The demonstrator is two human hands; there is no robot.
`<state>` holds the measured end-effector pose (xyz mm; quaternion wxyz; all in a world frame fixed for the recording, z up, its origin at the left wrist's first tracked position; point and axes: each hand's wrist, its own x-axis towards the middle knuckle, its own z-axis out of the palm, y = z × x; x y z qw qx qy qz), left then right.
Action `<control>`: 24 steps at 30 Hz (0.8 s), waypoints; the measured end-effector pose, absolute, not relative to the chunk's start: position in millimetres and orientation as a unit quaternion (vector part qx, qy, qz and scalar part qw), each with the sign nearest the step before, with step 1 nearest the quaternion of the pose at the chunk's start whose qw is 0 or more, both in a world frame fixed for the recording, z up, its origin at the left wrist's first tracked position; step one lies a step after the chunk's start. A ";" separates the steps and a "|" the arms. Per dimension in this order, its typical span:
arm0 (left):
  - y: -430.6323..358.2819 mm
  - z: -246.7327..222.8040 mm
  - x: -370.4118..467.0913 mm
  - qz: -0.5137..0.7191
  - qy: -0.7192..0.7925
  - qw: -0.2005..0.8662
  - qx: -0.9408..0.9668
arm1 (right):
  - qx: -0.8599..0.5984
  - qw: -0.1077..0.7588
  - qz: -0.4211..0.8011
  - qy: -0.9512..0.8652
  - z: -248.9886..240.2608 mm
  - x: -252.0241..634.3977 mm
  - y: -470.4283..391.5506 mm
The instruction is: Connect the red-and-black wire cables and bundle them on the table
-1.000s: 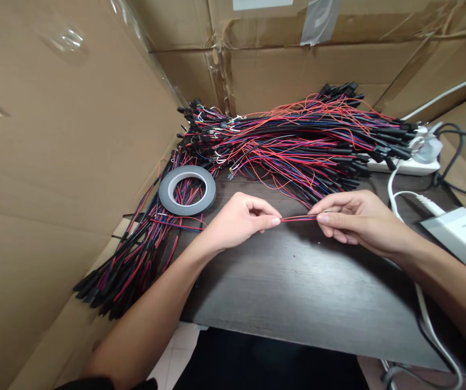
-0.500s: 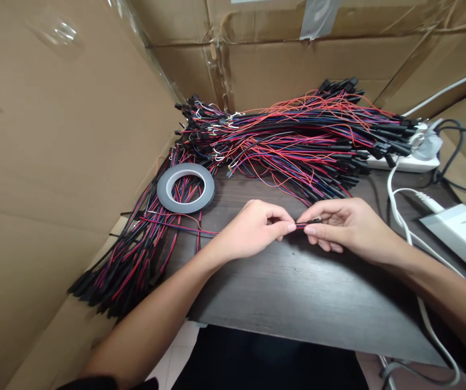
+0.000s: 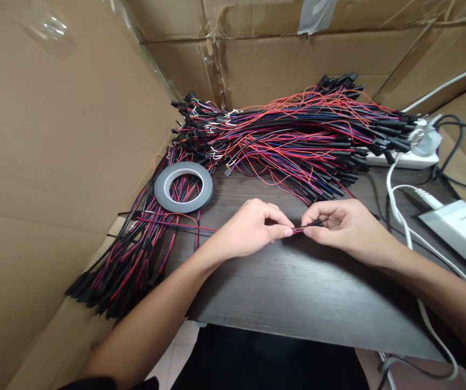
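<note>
Over the dark tabletop, a wire harness (image 3: pixel 298 230) of thin red, blue and black wires is stretched between my two hands. My left hand (image 3: pixel 253 227) pinches it between thumb and fingertips. Just to the right, my right hand (image 3: pixel 338 226) grips the same wires close to a small black connector (image 3: pixel 317 222). The fingertips of both hands are a short gap apart. From my left hand the wires run left toward a bundle of harnesses (image 3: pixel 135 254). A grey roll of tape (image 3: pixel 160 190) lies on that bundle.
A large pile of wire harnesses (image 3: pixel 273 135) lies at the back against cardboard boxes (image 3: pixel 265 65). On the right are a white power adapter (image 3: pixel 460 230), a white power strip (image 3: pixel 403 160) and loose cables (image 3: pixel 399 214). A cardboard panel (image 3: pixel 54 151) walls the left side.
My fingertips have shifted slightly on the wires, and a little more bare wire shows between the hands. A red wire end now appears behind my right hand. The view has moved slightly.
</note>
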<state>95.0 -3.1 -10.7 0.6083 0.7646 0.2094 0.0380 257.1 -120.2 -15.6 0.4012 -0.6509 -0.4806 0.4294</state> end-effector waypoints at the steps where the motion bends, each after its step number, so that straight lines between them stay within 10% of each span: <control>1: -2.9 -10.5 94.9 0.035 0.207 0.612 0.762 | -0.654 0.402 0.425 -0.480 -15.6 256.4 -120.3; 24: -4.8 -8.6 95.5 0.051 0.221 0.616 0.754 | -0.593 0.463 0.488 -0.443 -25.1 254.3 -123.2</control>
